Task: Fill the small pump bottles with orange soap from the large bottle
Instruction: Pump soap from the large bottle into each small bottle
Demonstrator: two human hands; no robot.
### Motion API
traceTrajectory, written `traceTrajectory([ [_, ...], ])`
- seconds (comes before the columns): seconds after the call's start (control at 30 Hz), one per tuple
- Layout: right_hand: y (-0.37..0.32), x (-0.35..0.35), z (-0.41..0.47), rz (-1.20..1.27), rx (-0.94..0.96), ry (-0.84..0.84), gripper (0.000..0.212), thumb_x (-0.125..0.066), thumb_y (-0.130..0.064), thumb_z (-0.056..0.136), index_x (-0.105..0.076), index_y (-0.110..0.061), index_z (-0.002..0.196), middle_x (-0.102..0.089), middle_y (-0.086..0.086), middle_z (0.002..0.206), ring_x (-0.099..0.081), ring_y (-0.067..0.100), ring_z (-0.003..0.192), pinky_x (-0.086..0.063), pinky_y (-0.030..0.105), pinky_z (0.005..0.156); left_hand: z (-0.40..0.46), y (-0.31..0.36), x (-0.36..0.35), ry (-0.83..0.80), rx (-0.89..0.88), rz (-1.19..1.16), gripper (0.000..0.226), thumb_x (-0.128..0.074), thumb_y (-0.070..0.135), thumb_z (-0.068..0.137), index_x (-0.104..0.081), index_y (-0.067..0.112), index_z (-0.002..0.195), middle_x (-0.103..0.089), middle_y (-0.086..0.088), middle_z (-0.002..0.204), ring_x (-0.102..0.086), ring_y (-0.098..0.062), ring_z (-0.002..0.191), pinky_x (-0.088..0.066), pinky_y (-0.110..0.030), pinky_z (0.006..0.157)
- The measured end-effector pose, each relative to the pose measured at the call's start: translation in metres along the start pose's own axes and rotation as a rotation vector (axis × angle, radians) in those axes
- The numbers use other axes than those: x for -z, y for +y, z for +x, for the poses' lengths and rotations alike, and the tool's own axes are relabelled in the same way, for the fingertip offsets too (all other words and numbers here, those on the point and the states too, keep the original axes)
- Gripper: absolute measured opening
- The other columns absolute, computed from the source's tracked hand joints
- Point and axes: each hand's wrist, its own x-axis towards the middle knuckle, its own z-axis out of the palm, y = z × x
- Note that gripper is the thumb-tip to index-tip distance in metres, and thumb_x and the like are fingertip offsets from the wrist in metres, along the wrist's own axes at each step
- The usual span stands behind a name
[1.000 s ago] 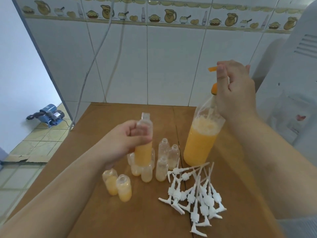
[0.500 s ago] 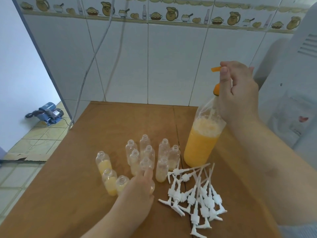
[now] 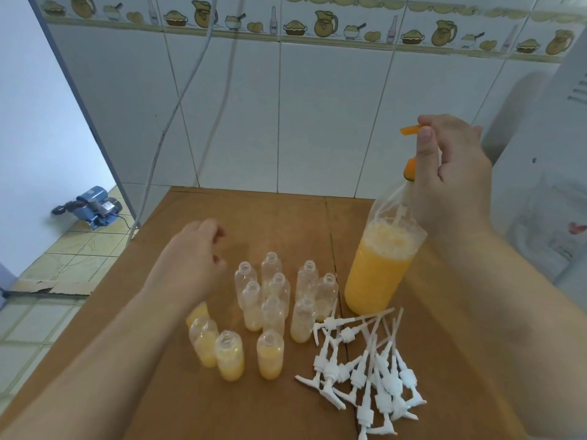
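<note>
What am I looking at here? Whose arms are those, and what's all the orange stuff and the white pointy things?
No robot here: these are a person's two arms, seen from a camera worn on their head, looking down at a brown table.

The right hand has its grip on the orange pump top of the large bottle, which is partly full of orange soap with foam on top.

The left hand holds nothing; it hovers open near the small bottles, which stand uncapped in a cluster. The filled bottles in front hold more orange soap; the ones behind have only a little at the bottom.

The white pointy things are the pump tops, lying in a pile, not yet on any bottle.
</note>
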Motion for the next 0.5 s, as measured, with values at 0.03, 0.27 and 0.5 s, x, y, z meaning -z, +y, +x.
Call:
traceTrajectory([
  [0.03,0.0,0.0,0.0,0.002,0.003,0.003,0.042,-0.032,-0.032,0.102,-0.061,-0.006,0.116,-0.06,0.005,0.119,-0.036,-0.009,0.108,-0.023,0.046,0.114,0.016,-0.007,-0.002,-0.145,0.008,0.073,0.05,-0.065,0.008,0.08,-0.05,0.02,0.126,-0.055,0.001,0.121,-0.054,-0.016,0.106,-0.043,-0.027,0.085],
  [0.27,0.0,0.001,-0.001,0.033,-0.019,0.001,0.042,-0.032,-0.034,0.102,-0.06,-0.008,0.119,-0.06,0.002,0.119,-0.046,0.002,0.112,-0.026,0.048,0.112,0.051,-0.003,-0.035,-0.719,-0.092,0.207,0.06,-0.069,0.011,0.078,-0.048,0.028,0.132,-0.056,0.009,0.117,-0.057,-0.016,0.106,-0.051,-0.03,0.087],
  [0.5,0.002,0.001,-0.001,0.015,-0.007,-0.003,0.04,-0.032,-0.032,0.102,-0.059,-0.008,0.12,-0.059,0.003,0.122,-0.042,0.0,0.113,-0.023,0.046,0.114,0.052,-0.004,-0.058,-0.691,-0.051,0.192,0.056,-0.072,0.015,0.078,-0.052,0.028,0.129,-0.058,0.002,0.114,-0.057,-0.02,0.103,-0.05,-0.031,0.086],
])
